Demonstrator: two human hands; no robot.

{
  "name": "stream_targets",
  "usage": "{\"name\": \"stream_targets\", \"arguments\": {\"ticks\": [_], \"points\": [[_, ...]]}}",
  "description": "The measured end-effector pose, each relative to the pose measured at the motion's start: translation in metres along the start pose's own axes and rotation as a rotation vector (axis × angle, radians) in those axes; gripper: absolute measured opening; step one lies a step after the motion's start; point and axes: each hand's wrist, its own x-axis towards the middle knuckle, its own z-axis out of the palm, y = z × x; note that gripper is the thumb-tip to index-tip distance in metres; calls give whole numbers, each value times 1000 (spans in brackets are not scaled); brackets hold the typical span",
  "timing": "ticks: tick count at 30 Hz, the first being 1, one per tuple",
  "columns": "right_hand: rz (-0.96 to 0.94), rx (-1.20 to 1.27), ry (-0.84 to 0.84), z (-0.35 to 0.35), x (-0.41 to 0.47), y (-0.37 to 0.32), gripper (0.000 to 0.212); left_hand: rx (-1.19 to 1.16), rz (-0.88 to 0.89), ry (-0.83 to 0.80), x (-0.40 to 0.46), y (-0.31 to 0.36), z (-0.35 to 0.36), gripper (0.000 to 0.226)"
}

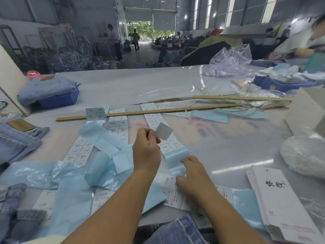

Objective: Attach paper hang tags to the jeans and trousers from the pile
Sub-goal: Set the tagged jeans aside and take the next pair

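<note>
Pinching a small white sticker (164,131) between thumb and forefinger, the left hand (146,152) is held raised above the tabletop (228,147), its fingers (153,136) curled round the label's near corner. The right hand (191,176) is laid flat on the blue backing strip (175,154) and the printed label sheet (173,192) beneath it, its fingers extended and pressing down, gripping nothing.

From the head view — the only one given — the sticker is judged very light, thin and limp, probably tacky on one face; it is best held by a bare corner, as it is now, so that it does not fold onto itself. The backing strip looks glossy and slippery, so it would slide if not weighted by the flat hand.

The hang tags (281,199) are stacked at the near right, just beside the right forearm: long white cards that look stiff and light, best taken by the edges. Jeans (177,231) lie at the near edge between the forearms — soft and heavy by comparison — with more denim (15,141) piled at the left.

As for containers, a blue plastic bin (59,100) at the far left is topped with folded light jeans (45,88), hiding whatever lies inside. A second blue tray (279,84) at the far right holds pale blue scraps. A clear plastic bag (230,62) behind it holds a tangle of thin white pieces; what they are cannot be told.
</note>
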Motion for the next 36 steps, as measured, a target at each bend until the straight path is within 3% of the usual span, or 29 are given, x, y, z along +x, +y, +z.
{"name": "stream_targets", "arguments": {"ticks": [4, 8, 13, 18, 23, 27, 29, 33, 36], "points": [[-42, 246, 196, -32, -14, -10, 35, 1, 141, -180, -17, 39, -13, 19], [62, 643, 228, -86, -44, -10, 14, 118, 225, -479, -48, 80, -21, 17], [220, 925, 259, -137, -100, 26, 28, 357, 242, -868, -85, 135, -5, 26], [206, 1102, 238, -159, -140, 61, 33, 587, 330, -1068, -122, 163, 41, 23], [178, 1061, 221, -168, -161, 92, 18, 714, 401, -1144, -142, 164, 87, 16], [202, 1014, 249, -161, -167, 114, 21, 760, 420, -1125, -147, 146, 119, 11], [247, 974, 296, -154, -167, 124, 27, 769, 399, -1099, -148, 133, 131, 21], [297, 867, 477, -139, -164, 135, 19, 730, 334, -1034, -148, 110, 142, 42], [297, 786, 664, -134, -157, 137, 18, 666, 163, -980, -144, 99, 144, 37]]}}
